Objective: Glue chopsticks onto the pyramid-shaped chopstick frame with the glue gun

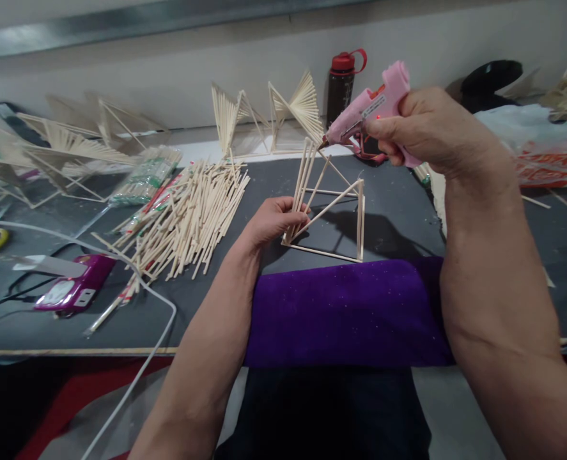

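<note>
My right hand is wrapped round the grip of a pink hot glue gun, its nozzle pointing down and left. The nozzle tip is close to the top ends of some sticks; I cannot tell whether it touches them. Those sticks belong to a small wooden stick frame standing on the dark tabletop. At the frame's left side, my left hand pinches several upright sticks near their lower ends. Left of that hand lies a large loose pile of wooden sticks.
Finished-looking stick structures stand by the wall, with more stick structures at the left. A dark bottle with a red lid is at the back. A purple power strip, white cord, purple cloth and plastic bag lie around.
</note>
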{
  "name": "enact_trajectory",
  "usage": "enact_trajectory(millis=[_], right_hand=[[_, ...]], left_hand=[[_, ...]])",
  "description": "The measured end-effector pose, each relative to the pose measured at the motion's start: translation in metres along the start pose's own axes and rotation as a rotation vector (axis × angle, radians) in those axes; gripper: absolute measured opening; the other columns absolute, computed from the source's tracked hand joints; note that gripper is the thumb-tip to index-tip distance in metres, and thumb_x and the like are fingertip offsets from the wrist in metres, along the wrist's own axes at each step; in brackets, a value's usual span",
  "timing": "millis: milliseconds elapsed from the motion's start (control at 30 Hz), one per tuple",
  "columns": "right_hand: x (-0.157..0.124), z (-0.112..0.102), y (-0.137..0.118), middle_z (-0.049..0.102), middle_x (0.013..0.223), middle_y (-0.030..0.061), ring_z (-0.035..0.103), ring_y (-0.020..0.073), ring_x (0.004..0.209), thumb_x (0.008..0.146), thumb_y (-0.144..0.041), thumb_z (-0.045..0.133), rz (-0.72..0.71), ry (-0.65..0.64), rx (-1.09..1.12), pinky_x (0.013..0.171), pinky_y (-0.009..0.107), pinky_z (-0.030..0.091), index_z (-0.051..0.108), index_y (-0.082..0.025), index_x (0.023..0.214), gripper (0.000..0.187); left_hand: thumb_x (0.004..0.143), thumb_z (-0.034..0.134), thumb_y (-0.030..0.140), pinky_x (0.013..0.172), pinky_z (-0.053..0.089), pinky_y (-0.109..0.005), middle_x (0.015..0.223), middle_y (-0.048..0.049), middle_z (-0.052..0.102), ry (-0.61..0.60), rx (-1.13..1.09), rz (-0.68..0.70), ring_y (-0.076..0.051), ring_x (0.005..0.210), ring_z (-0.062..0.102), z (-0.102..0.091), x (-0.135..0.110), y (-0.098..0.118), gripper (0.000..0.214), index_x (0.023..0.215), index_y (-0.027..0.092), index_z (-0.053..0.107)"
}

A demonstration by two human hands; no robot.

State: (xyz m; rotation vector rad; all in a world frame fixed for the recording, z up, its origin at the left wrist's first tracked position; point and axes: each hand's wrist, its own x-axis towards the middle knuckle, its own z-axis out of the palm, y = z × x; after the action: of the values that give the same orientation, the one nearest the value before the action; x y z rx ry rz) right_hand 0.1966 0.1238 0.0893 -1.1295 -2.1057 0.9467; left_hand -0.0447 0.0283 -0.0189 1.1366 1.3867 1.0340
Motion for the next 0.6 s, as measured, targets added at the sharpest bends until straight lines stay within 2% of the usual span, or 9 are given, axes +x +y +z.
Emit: enact_trajectory(millis=[100, 267, 433, 600], right_hand=[[-0.0005, 0.0001, 0.0011, 0.057, 0.059, 0.0053, 0.05, 0.0114, 0.051, 0.083, -0.022, 0.056, -0.094, 0.053, -0.082, 0.043, 0.023, 0.033, 0.054, -0.017, 0.055, 0.029], [-0.0007, -0.0005, 0.0039, 0.059, 0.06, 0.0058, 0.05, 0.012, 0.05, 0.086, -0.027, 0.057, -0.077, 0.045, -0.098, 0.043, 0.024, 0.033, 0.053, -0.017, 0.055, 0.033], [0.0004, 0.0006, 0.0035, 0.051, 0.048, 0.0019, 0.044, 0.0101, 0.044, 0.088, -0.028, 0.059, -0.072, 0.06, -0.102, 0.042, 0.023, 0.03, 0.054, -0.017, 0.055, 0.035], [0.0006, -0.0009, 0.0066, 0.055, 0.054, 0.002, 0.047, 0.0088, 0.046, 0.09, -0.03, 0.058, -0.081, 0.027, -0.086, 0.042, 0.02, 0.034, 0.058, -0.016, 0.06, 0.033]], left_hand=[[0.064, 0.073, 0.02, 0.062, 0.046, -0.029, 0.07, -0.003, 0.067, -0.005, 0.017, 0.0, -0.014, 0.062, 0.06, -0.0004, 0.0007, 0.0008, 0.017, 0.079, 0.015, 0.066], [0.063, 0.074, 0.02, 0.064, 0.047, -0.029, 0.07, -0.0031, 0.067, 0.001, 0.009, -0.001, -0.015, 0.064, 0.062, -0.0004, 0.0009, 0.0016, 0.019, 0.079, 0.015, 0.066], [0.063, 0.075, 0.02, 0.064, 0.047, -0.03, 0.069, -0.0025, 0.067, -0.001, 0.007, -0.003, -0.015, 0.064, 0.062, 0.0001, 0.0006, 0.0019, 0.019, 0.079, 0.015, 0.066], [0.063, 0.074, 0.021, 0.065, 0.048, -0.031, 0.071, -0.0034, 0.069, 0.001, 0.023, -0.011, -0.015, 0.065, 0.063, -0.0006, 0.0017, 0.0014, 0.019, 0.08, 0.016, 0.067]])
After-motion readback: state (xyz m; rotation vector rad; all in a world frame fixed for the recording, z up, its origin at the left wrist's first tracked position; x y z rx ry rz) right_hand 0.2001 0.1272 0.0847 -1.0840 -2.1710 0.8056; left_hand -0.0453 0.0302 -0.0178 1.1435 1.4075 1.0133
